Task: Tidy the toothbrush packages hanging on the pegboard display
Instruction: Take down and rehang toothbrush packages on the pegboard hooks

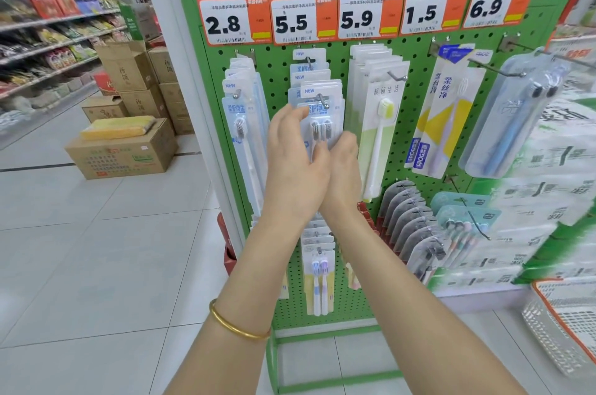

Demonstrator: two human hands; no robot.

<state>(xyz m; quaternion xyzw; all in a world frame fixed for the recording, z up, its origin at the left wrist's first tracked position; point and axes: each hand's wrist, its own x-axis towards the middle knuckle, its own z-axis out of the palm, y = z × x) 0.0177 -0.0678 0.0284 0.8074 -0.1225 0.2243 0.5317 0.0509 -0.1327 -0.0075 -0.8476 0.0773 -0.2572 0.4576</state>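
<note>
A green pegboard (416, 52) carries rows of hanging toothbrush packages. The twin-brush packages (321, 104) hang on the second hook from the left. My left hand (295, 159) holds the left edge of this stack, fingers reaching up to its top. My right hand (342, 168) grips the stack's lower right edge, fingers curled round it. Both hands overlap in front of the packs and hide their lower halves. Single-brush packs (240, 123) hang to the left, yellow-green brush packs (380, 110) to the right.
Price tags (290, 20) line the top of the board. More packages hang lower down (317, 268) and at right (516, 117). Cardboard boxes (129, 149) stand on the tiled floor at left beside stocked shelves. A white basket (561, 323) sits at lower right.
</note>
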